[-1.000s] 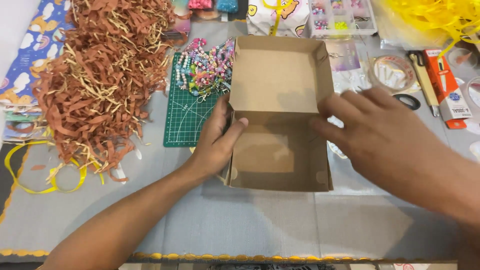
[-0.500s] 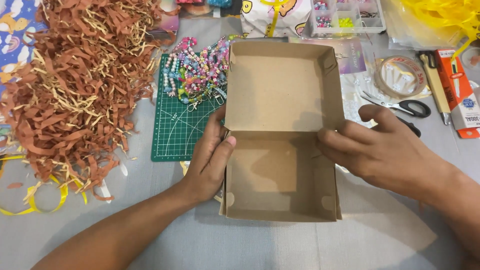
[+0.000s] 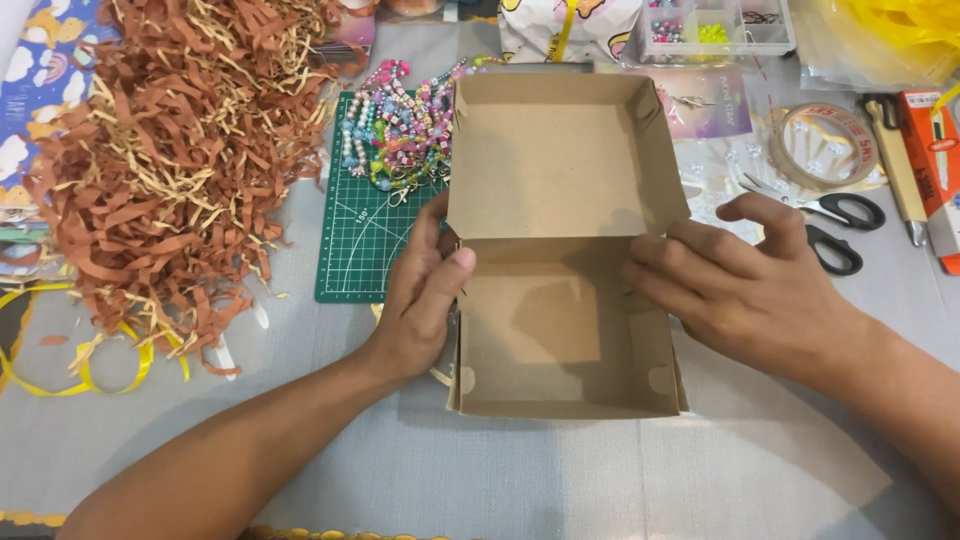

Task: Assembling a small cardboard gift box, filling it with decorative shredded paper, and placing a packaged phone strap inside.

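1. Nearest me, in the middle of the table toward its near edge, sits the open cardboard box [image 3: 560,320], its tray empty and its lid [image 3: 560,150] laid back flat toward the far edge.
2. My left hand [image 3: 425,295] presses flat against the tray's left wall, fingers extended and thumb at the hinge corner; it is not closed round anything.
3. My right hand [image 3: 745,285] rests on the right wall, fingers curled loosely over the rim near the hinge.
4. To do this well, I judge both walls want even inward pressure so the corners stay square.
5. Left of the box lies a green cutting mat [image 3: 365,245] with beaded bracelets [image 3: 400,130] on it.
6. Toward the far left corner is shredded brown paper [image 3: 170,150]; scissors [image 3: 835,225] lie right.
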